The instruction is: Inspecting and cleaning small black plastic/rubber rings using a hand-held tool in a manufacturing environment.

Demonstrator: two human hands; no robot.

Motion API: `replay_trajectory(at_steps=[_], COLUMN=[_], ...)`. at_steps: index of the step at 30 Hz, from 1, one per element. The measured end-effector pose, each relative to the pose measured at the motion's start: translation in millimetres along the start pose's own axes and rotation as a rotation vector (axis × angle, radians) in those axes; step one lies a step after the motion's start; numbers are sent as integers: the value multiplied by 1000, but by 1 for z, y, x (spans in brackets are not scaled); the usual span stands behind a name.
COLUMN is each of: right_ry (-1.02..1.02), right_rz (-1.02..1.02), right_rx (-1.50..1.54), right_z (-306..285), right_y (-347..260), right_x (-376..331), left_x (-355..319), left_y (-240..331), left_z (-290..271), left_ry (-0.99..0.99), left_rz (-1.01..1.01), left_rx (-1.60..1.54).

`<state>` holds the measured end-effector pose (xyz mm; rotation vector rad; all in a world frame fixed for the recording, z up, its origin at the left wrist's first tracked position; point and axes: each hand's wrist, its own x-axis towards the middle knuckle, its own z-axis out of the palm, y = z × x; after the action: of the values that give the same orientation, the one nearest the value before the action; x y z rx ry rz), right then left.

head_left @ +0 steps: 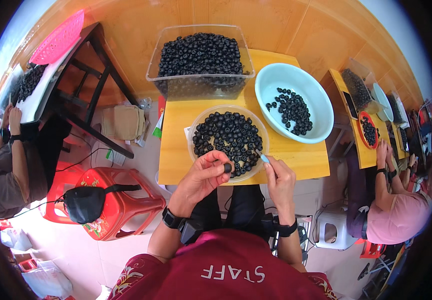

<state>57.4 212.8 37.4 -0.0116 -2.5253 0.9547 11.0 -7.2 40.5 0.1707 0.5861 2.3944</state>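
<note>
My left hand (203, 175) is closed, pinching one small black ring-shaped piece (228, 168) between thumb and fingertips. Just to its right, my right hand (281, 181) grips a slim tool with a light-blue handle (264, 158). A short greyish tip on the tool points up and left, apart from the held piece; its exact kind is too small to tell. Both hands hover over the near rim of a round clear tub (192, 143), where many similar black pieces (228, 132) lie loose. Farther right, a pale blue basin (273, 82) holds a smaller heap of them.
Behind the tub, a large clear box (201, 90) full of black pieces stands on the yellow table (296, 162). A red stool (118, 197) carrying a black bag (84, 205) is at left. People work at tables on both sides; a white stool (335, 232) sits at right.
</note>
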Motion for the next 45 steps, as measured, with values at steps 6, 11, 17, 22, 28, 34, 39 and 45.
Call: replay_trajectory(at_steps=[6, 11, 17, 22, 28, 34, 39, 45], right_ry=[-30, -75, -43, -37, -71, -113, -73, -63], right_rz=[9, 42, 39, 26, 117, 137, 101, 94], right_rx=[23, -9, 9, -7, -15, 23, 45, 24], right_z=[6, 6, 6, 3, 0, 7, 7, 3], right_y=[-5, -3, 4, 7, 11, 14, 12, 8], right_x=[-11, -19, -31, -37, -43, -40, -36, -35], left_x=[-2, -3, 35, 120, 154, 94, 74, 90], left_y=[-3, -4, -1, 9, 25, 39, 21, -7], left_z=[-3, -3, -10, 14, 58, -13, -60, -56], left_ry=[8, 86, 212, 134, -80, 198, 284, 207], left_rz=[5, 45, 35, -17, 71, -56, 92, 274], left_rx=[-46, 33, 271, 647, 682, 1135, 1691, 1659])
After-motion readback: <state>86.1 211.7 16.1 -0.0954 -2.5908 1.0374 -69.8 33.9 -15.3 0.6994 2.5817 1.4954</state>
